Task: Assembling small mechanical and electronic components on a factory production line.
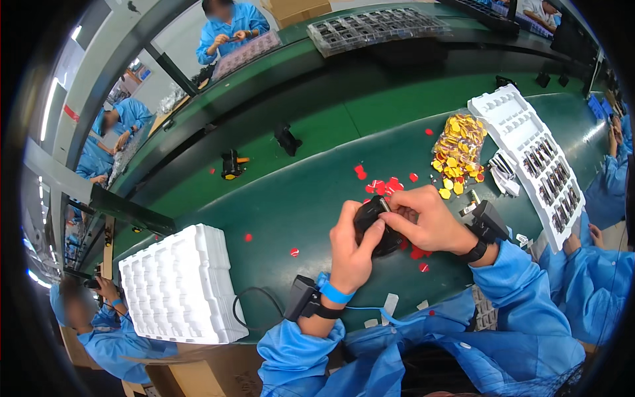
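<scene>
My left hand (352, 259) is wrapped round a black rounded plastic part (369, 216), held just above the green bench. My right hand (426, 218) is pinched with thumb and fingertips against the part's upper right side. Whatever sits between those fingertips is hidden. A short silvery strip shows on the part beside my right thumb. Red round stickers (377, 186) lie scattered on the bench around and behind the part, some under my hands. A blue band and a black strapped box (302, 296) circle my left wrist; my right wrist carries a black strapped device (488, 221).
A clear bag (461, 135) spills yellow and red pieces at the right. Beyond it, a long white tray (509, 109) holds dark parts. Stacked white trays (175, 281) stand at the left. Two black parts (287, 140) lie on the green conveyor. Co-workers sit around.
</scene>
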`<action>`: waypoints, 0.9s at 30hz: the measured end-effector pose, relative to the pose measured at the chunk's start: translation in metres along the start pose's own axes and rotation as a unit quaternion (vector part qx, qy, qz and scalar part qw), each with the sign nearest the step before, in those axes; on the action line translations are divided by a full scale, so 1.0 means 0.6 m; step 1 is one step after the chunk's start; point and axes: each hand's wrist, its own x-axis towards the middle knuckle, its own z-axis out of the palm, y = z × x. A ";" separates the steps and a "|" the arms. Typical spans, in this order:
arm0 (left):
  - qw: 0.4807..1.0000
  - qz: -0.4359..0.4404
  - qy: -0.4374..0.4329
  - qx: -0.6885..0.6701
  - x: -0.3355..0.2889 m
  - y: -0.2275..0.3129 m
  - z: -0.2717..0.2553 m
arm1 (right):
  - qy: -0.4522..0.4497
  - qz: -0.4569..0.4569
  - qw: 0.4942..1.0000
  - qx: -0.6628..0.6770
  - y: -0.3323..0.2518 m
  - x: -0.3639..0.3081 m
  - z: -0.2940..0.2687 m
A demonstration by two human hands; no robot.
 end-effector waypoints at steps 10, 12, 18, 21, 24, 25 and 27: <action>0.993 0.030 0.050 0.100 0.002 0.017 0.001 | 0.044 0.052 0.995 -0.068 0.002 0.042 -0.002; 0.983 0.066 0.132 0.108 0.005 0.008 -0.004 | 0.064 -0.029 0.965 -0.252 0.043 0.117 -0.042; 0.976 0.111 0.116 0.149 0.014 -0.004 -0.010 | 0.020 0.221 0.909 -0.353 0.129 0.324 -0.113; 0.970 0.118 0.111 0.179 0.016 -0.020 -0.015 | -0.045 0.277 0.928 -0.245 0.203 0.341 -0.091; 0.966 0.111 0.114 0.206 0.023 -0.030 -0.016 | -0.067 0.313 0.915 -0.245 0.204 0.334 -0.093; 0.968 0.107 0.107 0.202 0.023 -0.028 -0.015 | -0.025 0.252 0.928 -0.272 0.184 0.325 -0.098; 0.964 0.139 0.116 0.194 0.024 -0.016 -0.005 | 0.034 0.073 0.919 -0.386 0.191 0.304 -0.137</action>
